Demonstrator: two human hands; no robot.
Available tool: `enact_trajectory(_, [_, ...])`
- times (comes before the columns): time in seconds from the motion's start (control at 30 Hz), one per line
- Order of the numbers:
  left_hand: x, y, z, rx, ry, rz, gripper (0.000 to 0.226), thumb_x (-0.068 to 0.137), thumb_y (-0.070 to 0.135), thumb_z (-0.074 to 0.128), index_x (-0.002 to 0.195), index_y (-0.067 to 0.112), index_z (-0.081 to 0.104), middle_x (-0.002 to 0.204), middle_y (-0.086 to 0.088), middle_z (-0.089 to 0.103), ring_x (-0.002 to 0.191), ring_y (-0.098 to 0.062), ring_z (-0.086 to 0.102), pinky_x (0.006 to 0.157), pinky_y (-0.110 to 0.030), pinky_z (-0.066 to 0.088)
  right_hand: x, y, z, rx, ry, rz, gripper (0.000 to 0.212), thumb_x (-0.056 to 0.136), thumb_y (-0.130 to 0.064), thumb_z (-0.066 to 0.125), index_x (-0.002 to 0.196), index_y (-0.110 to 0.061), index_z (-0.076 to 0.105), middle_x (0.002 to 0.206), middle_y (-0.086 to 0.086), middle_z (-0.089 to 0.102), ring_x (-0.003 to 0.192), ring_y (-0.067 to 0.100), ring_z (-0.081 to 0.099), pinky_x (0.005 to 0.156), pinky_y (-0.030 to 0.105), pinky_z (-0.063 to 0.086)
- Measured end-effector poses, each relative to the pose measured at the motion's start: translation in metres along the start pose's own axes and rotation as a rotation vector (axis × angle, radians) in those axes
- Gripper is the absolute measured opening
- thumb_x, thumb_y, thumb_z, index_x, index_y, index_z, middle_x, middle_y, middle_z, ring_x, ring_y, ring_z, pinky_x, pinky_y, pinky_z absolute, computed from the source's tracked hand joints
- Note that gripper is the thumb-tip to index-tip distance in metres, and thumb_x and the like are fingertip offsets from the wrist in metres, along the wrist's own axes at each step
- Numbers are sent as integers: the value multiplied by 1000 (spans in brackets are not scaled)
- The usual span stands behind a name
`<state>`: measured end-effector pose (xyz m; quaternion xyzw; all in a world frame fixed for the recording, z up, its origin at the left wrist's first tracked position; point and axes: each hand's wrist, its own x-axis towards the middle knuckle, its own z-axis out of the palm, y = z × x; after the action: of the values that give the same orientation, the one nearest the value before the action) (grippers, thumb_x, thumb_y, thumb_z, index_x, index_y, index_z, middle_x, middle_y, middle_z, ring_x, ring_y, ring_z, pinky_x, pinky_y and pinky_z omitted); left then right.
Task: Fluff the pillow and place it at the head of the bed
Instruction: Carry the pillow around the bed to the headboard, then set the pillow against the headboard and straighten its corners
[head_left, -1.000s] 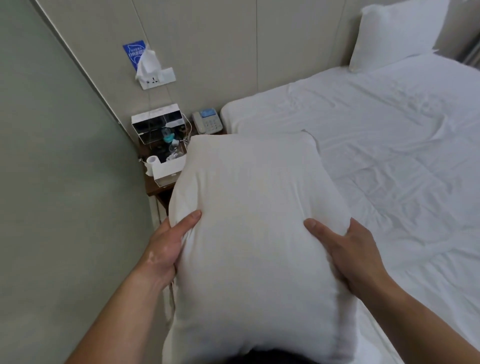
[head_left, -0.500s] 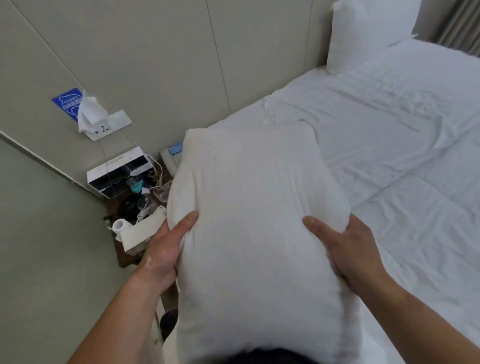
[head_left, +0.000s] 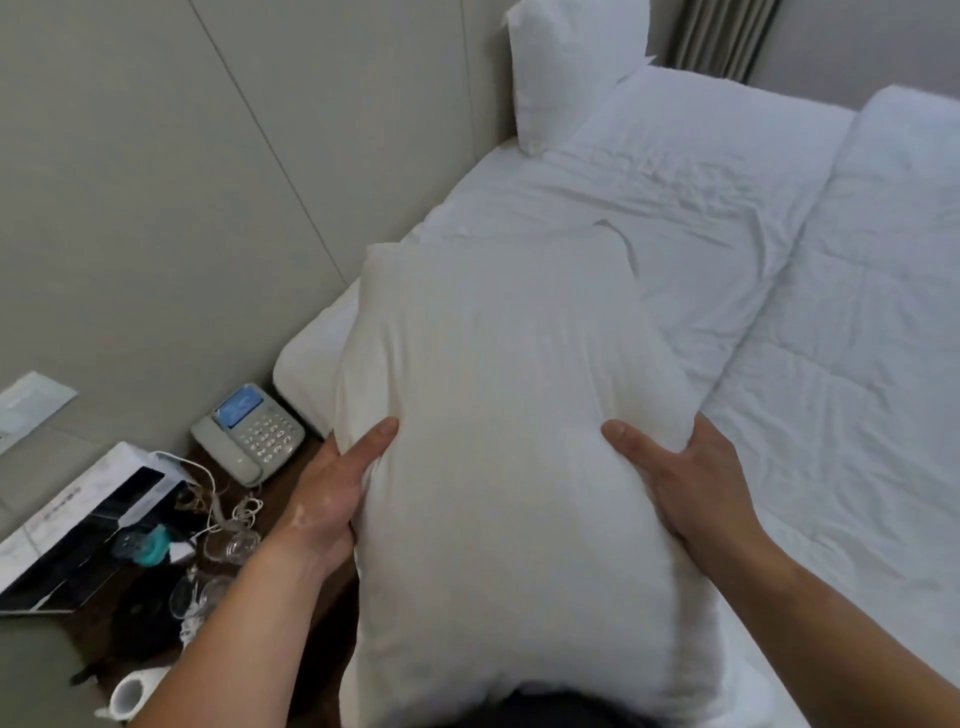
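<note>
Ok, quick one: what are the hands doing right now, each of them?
Left hand: closed on the pillow, gripping its left side.
Right hand: closed on the pillow, gripping its right side.

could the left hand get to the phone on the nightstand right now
Probably yes, but not freely. The phone sits just ahead of the left hand with nothing between them, yet that hand grips the side of the pillow, so it would have to let go first.
</note>
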<state>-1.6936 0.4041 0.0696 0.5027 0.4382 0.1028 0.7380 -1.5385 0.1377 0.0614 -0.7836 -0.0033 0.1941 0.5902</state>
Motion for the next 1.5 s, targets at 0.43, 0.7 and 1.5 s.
enact_trajectory(0.43, [193, 83, -23, 167, -275, -77, 25, 79, 33, 80, 102, 31, 71, 86, 14, 85, 78, -6, 81, 63, -26, 62, 63, -24, 122, 105, 268, 144, 44, 77, -35, 88, 114, -27, 67, 99, -15, 77, 78, -7, 73, 75, 22, 57])
enact_trajectory(0.7, [277, 122, 5, 311, -386, -37, 112, 36, 57, 99, 138, 25, 65, 124, 1, 80, 113, -24, 76, 100, -46, 57, 124, -16, 158, 174, 381, 187, 58, 75, -38, 88, 127, -24, 66, 110, -12, 76, 99, 6, 72, 90, 30, 55])
enact_trajectory(1.5, [537, 21, 20, 868, -74, 18, 108, 66, 63, 87, 157, 25, 43, 156, -1, 54, 140, -24, 53, 105, -30, 39, 323, 141, 276, 65, 249, 477, 75, 69, -52, 89, 129, -30, 50, 115, -17, 66, 107, 11, 66, 105, 38, 49])
